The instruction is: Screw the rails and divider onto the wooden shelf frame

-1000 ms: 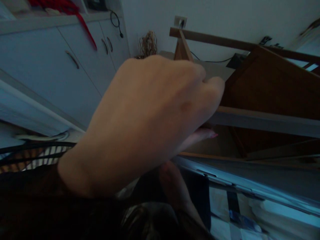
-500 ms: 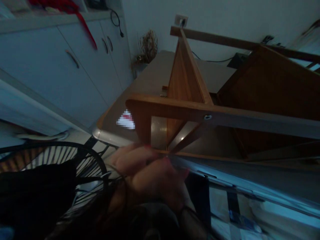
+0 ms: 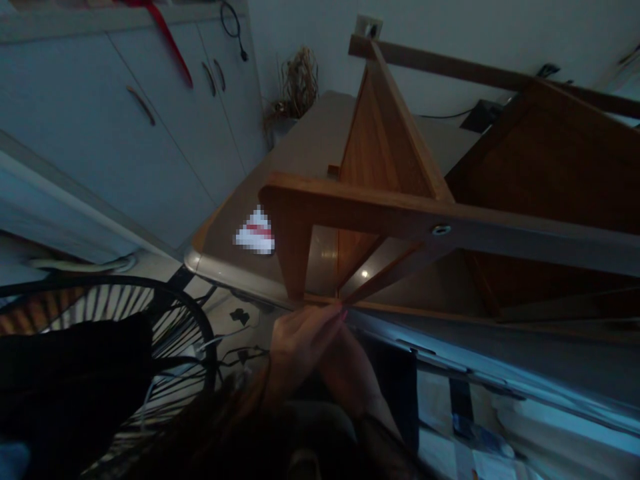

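Observation:
My left hand (image 3: 300, 340) is low in the middle of the view, its fingers pressed together and pointing up at the lower edge of a wooden frame (image 3: 380, 207). Whatever it pinches is too dark to make out. My right hand (image 3: 353, 380) lies just behind and below it, touching it, its fingers hidden by the left hand. Dark hair (image 3: 225, 433) hangs in front of both wrists. The wooden frame stands on a grey tabletop (image 3: 300, 160).
White cabinet doors (image 3: 125, 133) with a red strap (image 3: 170, 40) hanging over them fill the left. A black fan grille (image 3: 165, 313) stands at the lower left with cables beside it. A wall socket (image 3: 367, 27) and dried stalks (image 3: 300, 83) are at the back.
My left hand, raised close to the camera a second ago, has dropped down to join the right hand at the frame's lower edge. The view has shifted slightly.

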